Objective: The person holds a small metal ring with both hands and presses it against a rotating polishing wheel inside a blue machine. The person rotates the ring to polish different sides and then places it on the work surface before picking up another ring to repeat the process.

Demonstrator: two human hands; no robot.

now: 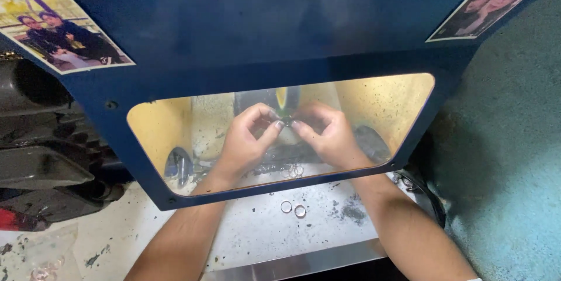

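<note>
A small dark ring-like piece (286,121) is being pinched between the fingertips of both hands, behind the clear window (374,111) of a blue hood (263,24), above the middle of the bench (257,234). The left hand (245,141) and right hand (328,138) are each being closed on it with thumb and forefinger. The piece is best being kept steady and near the spinning wheel (286,99). Two loose rings (293,208) are lying nearer the bench's front edge.

wall (514,158): rough teal | hood (263,18): dark blue | interior: yellow, lit, perhaps dusty
</note>
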